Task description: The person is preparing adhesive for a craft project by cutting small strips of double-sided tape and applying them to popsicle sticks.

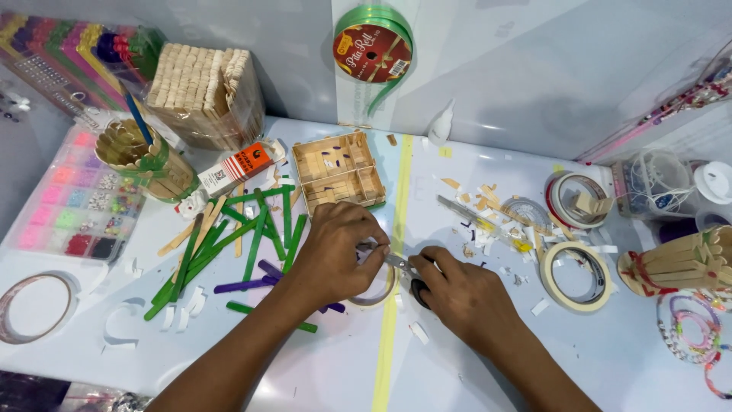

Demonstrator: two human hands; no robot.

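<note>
Beads in a pink compartment box [72,202] lie far out to the left of the fingers, beside a stick-built cup [145,160] holding a blue pen. Nearer, green and purple craft sticks [244,244] are scattered on the desk [320,366], the closest ones just left of the left hand [335,248]. Above that hand, close beyond the knuckles, sits a small open box made of plain wooden sticks [338,172].

The left fingers [374,243] are curled and pinched on a small pale piece that meets the blades of the scissors [400,265]; what the piece is cannot be made out. A roll of tape [377,294] lies flat under the wrist. The right hand [457,294] is clenched around the dark scissor handles, the blades pointing left toward the pinched piece, between the two hands.

Right of the right fingers, paper and stick scraps [488,210] litter the desk, then two more tape rolls [576,275], and at the edge another stick-built holder [679,263].

By the look of it, a snip is in hand: the piece is offered to the blades. Closing them cleanly would call for the left pinch to stay steady and its fingertips to keep clear of the cutting edge.
</note>
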